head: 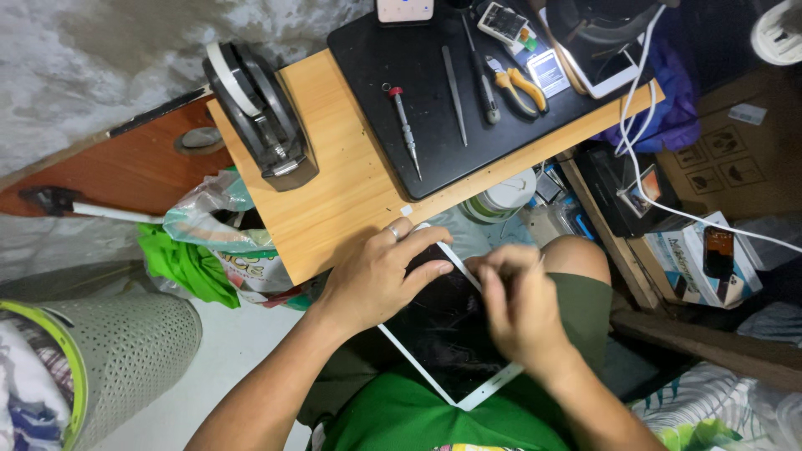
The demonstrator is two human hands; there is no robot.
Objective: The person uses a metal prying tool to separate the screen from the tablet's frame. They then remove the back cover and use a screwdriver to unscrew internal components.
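Note:
A white-framed tablet (443,334) with a dark screen lies on my lap, below the edge of a wooden table (334,192). My left hand (380,276), with a ring on one finger, rests flat on the tablet's upper left part and holds it steady. My right hand (518,305) is blurred and sits over the tablet's right edge, fingers pinched together; a thin tool may be between them, but I cannot tell.
A black mat (434,125) on the table carries a red-tipped screwdriver (404,127), tweezers (455,93), a dark-handled tool (483,79) and yellow-handled pliers (520,88). A grey clamp-like stand (261,113) sits at the table's left. Boxes, cables and bags crowd the floor.

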